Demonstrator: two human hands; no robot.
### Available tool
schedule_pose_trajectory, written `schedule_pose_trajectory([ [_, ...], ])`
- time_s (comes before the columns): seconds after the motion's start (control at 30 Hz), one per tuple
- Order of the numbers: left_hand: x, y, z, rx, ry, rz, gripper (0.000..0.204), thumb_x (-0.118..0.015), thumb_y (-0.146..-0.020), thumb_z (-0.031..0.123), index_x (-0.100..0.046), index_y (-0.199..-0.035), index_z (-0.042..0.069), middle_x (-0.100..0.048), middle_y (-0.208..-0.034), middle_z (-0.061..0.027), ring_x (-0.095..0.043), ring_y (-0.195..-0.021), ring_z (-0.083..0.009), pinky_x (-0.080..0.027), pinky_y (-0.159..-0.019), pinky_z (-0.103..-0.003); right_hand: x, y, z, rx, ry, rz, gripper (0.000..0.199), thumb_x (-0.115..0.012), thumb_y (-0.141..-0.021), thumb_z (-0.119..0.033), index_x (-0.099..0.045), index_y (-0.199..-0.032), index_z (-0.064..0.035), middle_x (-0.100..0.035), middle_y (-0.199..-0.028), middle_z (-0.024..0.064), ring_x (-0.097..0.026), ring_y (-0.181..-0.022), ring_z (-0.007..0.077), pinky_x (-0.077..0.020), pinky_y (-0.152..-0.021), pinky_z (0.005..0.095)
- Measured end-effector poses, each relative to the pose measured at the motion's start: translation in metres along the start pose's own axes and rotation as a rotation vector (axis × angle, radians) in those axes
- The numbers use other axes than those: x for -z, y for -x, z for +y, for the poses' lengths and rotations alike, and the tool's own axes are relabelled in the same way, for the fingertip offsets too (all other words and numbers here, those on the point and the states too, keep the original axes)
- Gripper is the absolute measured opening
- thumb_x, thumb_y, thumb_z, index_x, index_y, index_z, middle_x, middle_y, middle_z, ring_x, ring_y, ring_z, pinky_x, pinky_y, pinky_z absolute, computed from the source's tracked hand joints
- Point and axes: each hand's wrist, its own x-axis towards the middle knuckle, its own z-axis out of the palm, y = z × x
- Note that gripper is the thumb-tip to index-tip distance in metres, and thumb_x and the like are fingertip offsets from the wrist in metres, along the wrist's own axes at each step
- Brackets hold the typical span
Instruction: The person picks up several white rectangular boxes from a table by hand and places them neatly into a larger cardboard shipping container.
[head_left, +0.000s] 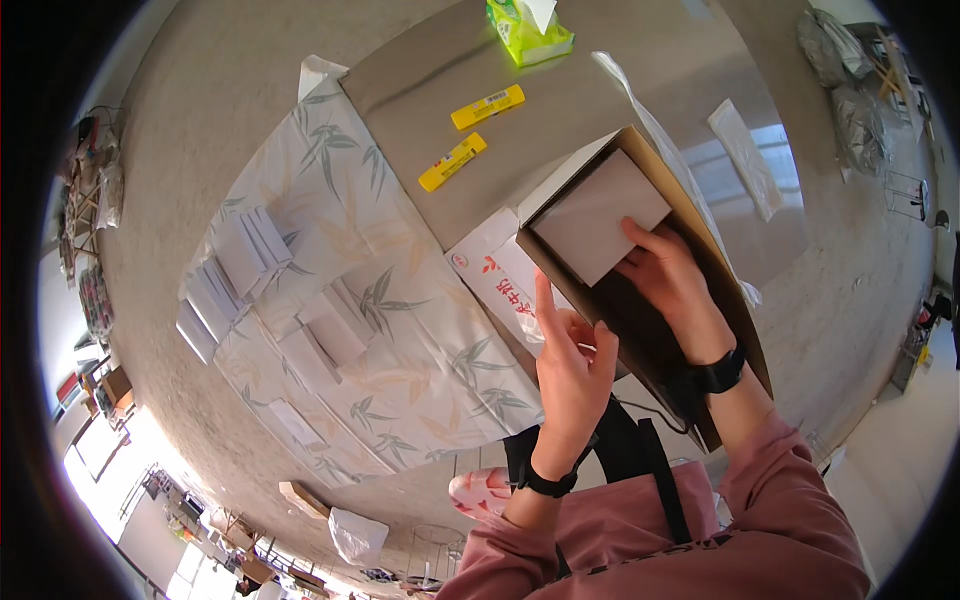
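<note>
A brown cardboard box (700,215) stands open in front of me, dark inside. My right hand (672,280) reaches into it and holds a flat white box (598,212) by its near edge, at the far end of the carton. My left hand (570,365) rests on the carton's near left rim, fingers spread, holding nothing. A white side flap with red print (495,275) shows just left of that hand. Both wrists wear black bands.
A leaf-patterned sheet (400,330) on the floor carries several small white boxes (245,255) and more white boxes (335,330). Two yellow bars (487,107) lie on a brown board beside a green tissue pack (528,30). Clear plastic bags (745,155) lie to the right.
</note>
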Motion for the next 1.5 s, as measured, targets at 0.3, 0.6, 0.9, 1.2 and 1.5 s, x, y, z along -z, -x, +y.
schedule_pose_trajectory([
  [0.3, 0.0, 0.0, -0.001, -0.061, -0.036, -0.022, 0.077, -0.055, -0.083, -0.002, -0.008, -0.145, 0.003, -0.058, -0.077, -0.0068, -0.059, -0.062, -0.0109, -0.049, -0.056, -0.024, 0.0, -0.035, 0.02, 0.103, 0.221, 0.112, 0.049, -0.068, -0.083, -0.03, -0.05, -0.121, -0.0037, -0.057, -0.113, 0.0095, -0.056, -0.105, 0.0221, -0.0497, -0.084, 0.0395],
  [0.6, -0.002, -0.003, -0.002, -0.063, -0.023, -0.055, 0.08, -0.057, -0.085, 0.0, -0.005, -0.146, 0.004, -0.058, -0.077, -0.0058, -0.06, -0.065, -0.0114, -0.05, -0.059, -0.023, 0.01, -0.035, 0.011, -0.212, 0.851, 0.017, 0.059, -0.05, -0.087, -0.059, -0.057, -0.104, -0.0025, -0.061, -0.077, 0.0066, -0.062, -0.066, 0.0154, -0.0512, -0.057, 0.0281],
  [0.9, 0.004, -0.008, -0.004, -0.113, -0.011, -0.101, 0.084, -0.062, -0.085, 0.004, -0.005, -0.147, 0.005, -0.061, -0.079, -0.0068, -0.062, -0.067, -0.014, -0.053, -0.065, -0.026, 0.029, -0.035, 0.009, -0.115, 0.929, -0.283, 0.052, -0.069, -0.08, -0.022, -0.049, -0.122, 0.0006, -0.06, -0.104, 0.0112, -0.061, -0.093, 0.0178, -0.0518, -0.075, 0.028],
  [1.2, 0.069, 0.001, -0.021, -0.112, 0.213, -0.06, 0.056, -0.061, -0.084, -0.001, -0.037, -0.135, 0.004, -0.059, -0.084, -0.0052, -0.06, -0.077, -0.0127, -0.048, -0.074, -0.026, -0.004, 0.042, -0.051, -0.015, 1.213, 0.001, 0.033, -0.056, -0.086, -0.013, -0.053, -0.117, -0.0041, -0.06, -0.105, 0.0078, -0.059, -0.088, 0.0133, -0.0475, -0.07, 0.0257],
  [1.5, 0.286, 0.022, -0.151, 0.018, -0.172, 0.907, 0.03, -0.059, -0.087, 0.005, -0.054, -0.116, 0.002, -0.057, -0.108, -0.0079, -0.056, -0.096, -0.0154, -0.045, -0.077, -0.029, -0.12, 0.15, 0.023, 0.14, 0.609, -0.602, 0.023, -0.062, -0.08, -0.004, -0.054, -0.098, 0.0077, -0.059, -0.068, 0.0097, -0.056, -0.059, 0.0105, -0.044, -0.051, 0.0216],
])
